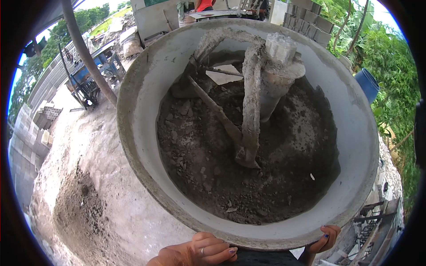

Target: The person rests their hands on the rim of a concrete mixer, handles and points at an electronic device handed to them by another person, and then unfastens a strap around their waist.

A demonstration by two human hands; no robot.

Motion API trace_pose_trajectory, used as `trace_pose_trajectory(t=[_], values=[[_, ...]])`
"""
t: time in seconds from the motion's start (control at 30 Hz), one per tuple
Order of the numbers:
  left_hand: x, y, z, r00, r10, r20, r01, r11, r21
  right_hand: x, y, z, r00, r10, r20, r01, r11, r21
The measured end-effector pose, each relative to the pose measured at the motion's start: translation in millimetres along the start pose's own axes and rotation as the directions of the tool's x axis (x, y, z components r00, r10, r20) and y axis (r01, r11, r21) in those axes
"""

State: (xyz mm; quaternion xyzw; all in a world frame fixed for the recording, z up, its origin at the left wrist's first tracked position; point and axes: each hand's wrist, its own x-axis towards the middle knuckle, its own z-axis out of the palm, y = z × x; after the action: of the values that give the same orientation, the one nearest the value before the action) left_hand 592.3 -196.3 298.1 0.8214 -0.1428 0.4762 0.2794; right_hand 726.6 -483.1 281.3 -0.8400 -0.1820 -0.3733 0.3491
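Head view, left hand [213, 249] and right hand [326, 238] curled at the near rim of a round mixing drum [153, 179], caked mixer arms [251, 102] over dark, damp mix [213, 177].

Left hand [214, 248], bare: back uppermost, fingers bent together, tips toward the right, nails painted dark; wrist [174, 256] in view. Right hand [326, 239], bare: fingers curled, tips leftward, nails painted; well apart from its pair.

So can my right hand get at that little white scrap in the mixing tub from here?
Probably yes. The white scrap lies on the dark mix, with no mixer arm between it and your right hand. That hand is at the rim, so it must reach over and down.
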Motion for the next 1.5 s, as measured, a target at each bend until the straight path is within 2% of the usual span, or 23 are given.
trace_pose_trajectory(t=[0.4,0.9,1.2,1.3,1.4,1.5], values=[[2.4,1.0,-3.4,0.999,-0.013,0.031,0.013,1.000,-0.006,2.1,-6.8,1.7,0.999,0.048,-0.004,-0.048,0.999,0.025],[0.5,-2.3,-2.5,0.999,0.024,0.028,-0.024,1.000,-0.004,-2.9,6.3,0.5,0.999,-0.053,-0.014,0.053,0.999,0.001],[2.8,0.8,-3.9,0.999,-0.011,0.030,0.012,1.000,-0.017,-2.5,2.3,2.6,0.999,0.029,-0.038,-0.027,0.999,0.044],[3.6,0.9,-4.4,0.999,-0.019,0.037,0.020,1.000,-0.019,-3.7,5.3,1.1,1.000,0.000,-0.029,0.000,1.000,-0.010],[2.8,0.7,-4.2,0.999,-0.011,0.032,0.012,1.000,-0.021,-5.0,9.5,1.0,0.999,-0.026,-0.032,0.027,0.999,0.018],[1.1,0.4,-3.1,1.000,0.000,0.022,0.001,1.000,-0.014,-9.3,21.7,1.2,0.989,-0.144,-0.039,0.143,0.989,-0.036]])
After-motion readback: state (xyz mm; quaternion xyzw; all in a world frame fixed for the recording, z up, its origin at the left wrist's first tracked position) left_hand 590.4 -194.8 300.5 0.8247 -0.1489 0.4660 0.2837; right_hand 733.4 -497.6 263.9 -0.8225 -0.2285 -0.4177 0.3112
